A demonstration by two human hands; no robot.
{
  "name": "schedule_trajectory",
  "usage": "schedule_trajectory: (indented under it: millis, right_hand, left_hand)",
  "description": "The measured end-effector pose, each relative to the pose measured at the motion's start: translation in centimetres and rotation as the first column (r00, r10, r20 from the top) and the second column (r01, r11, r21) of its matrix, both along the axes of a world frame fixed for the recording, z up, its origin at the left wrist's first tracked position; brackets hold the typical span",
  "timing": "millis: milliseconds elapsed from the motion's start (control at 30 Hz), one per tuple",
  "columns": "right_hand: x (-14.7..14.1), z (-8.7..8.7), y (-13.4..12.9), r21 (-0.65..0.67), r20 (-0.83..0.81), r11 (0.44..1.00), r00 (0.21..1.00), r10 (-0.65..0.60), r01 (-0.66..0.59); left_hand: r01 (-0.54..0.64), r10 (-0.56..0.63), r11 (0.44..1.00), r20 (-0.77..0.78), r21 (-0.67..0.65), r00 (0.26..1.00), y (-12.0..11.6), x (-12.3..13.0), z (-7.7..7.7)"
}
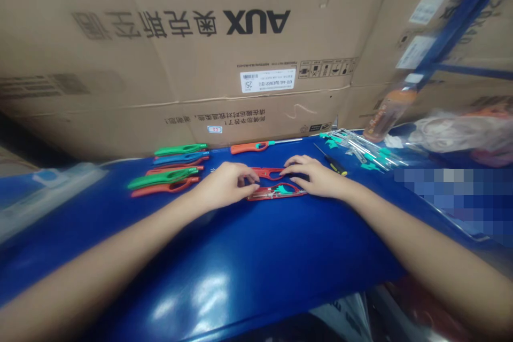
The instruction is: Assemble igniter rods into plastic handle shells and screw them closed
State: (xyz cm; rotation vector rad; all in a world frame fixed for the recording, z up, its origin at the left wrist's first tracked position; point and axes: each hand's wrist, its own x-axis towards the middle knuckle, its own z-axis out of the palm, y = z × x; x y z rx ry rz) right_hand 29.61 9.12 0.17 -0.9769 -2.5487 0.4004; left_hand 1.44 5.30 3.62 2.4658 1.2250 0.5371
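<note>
Two red plastic lighter shell halves lie in front of me, one behind the other. My left hand (228,186) is curled at their left ends, its fingertips on the rear shell half (266,172) and its thumb by the front shell half (262,192). My right hand (316,177) has bent fingers on the right end of the rear half, with the thumb just below. Inside the front half sit a teal trigger (284,188) and thin metal parts. The hands partly cover the ends of both halves.
Several green, blue and red lighter bodies (176,175) lie at left. Behind are an orange lighter (248,147) with a metal tube and a screwdriver (334,164). Metal tubes with teal parts (360,148), a drink bottle (388,115) and a plastic bag (449,131) stand right. A large carton (180,64) borders the blue table.
</note>
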Motion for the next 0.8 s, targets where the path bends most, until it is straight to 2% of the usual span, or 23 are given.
schedule_trajectory:
  millis: [167, 267, 333, 400, 467, 533, 567, 633, 733, 800]
  right_hand:
    - [0.4, 1.1, -0.2, -0.050, -0.019, 0.999, 1.000, -0.011, 0.010]
    - [-0.1, 1.6, -0.5, -0.192, -0.184, 0.976, 0.973, -0.143, 0.107]
    - [-0.6, 1.6, -0.6, -0.383, -0.321, 0.913, 0.906, -0.275, 0.141]
    - [-1.0, 1.6, -0.7, -0.540, -0.394, 0.835, 0.845, -0.362, 0.106]
    - [-1.2, 1.6, -0.8, -0.624, -0.415, 0.780, 0.822, -0.389, 0.055]
    - [-1.1, 1.7, -1.0, -0.656, -0.411, 0.755, 0.836, -0.365, 0.007]
    - [-1.0, 1.8, -1.2, -0.646, -0.399, 0.763, 0.858, -0.324, -0.012]
    - [-0.8, 2.1, -1.5, -0.548, -0.343, 0.836, 0.920, -0.187, -0.034]
    - [-0.5, 2.4, -1.9, -0.274, -0.202, 0.959, 0.979, 0.022, -0.078]
    - [-0.4, 2.5, -2.0, -0.154, -0.133, 0.981, 0.987, 0.096, -0.116]
  left_hand:
    - [0.061, -0.052, 0.966, -0.042, 0.251, 0.998, 1.2, -0.7, -1.5]
    - [0.043, -0.027, 0.942, -0.051, 0.334, 0.998, 1.6, -0.9, -2.2]
    - [0.049, -0.035, 0.921, -0.043, 0.387, 0.998, 1.6, -0.8, -2.2]
    - [0.079, -0.067, 0.910, -0.043, 0.408, 0.997, 1.3, -0.7, -1.9]
    - [0.124, -0.111, 0.914, -0.055, 0.388, 0.992, 0.9, -0.5, -1.5]
    - [0.176, -0.159, 0.923, -0.076, 0.343, 0.984, 0.3, -0.3, -1.2]
    - [0.200, -0.182, 0.927, -0.087, 0.316, 0.980, 0.1, -0.2, -1.1]
    - [0.233, -0.212, 0.934, -0.104, 0.271, 0.972, -0.3, 0.0, -0.9]
    - [0.258, -0.230, 0.937, -0.139, 0.234, 0.963, -0.5, 0.2, -0.8]
    - [0.270, -0.237, 0.935, -0.162, 0.229, 0.958, -0.6, 0.2, -0.7]
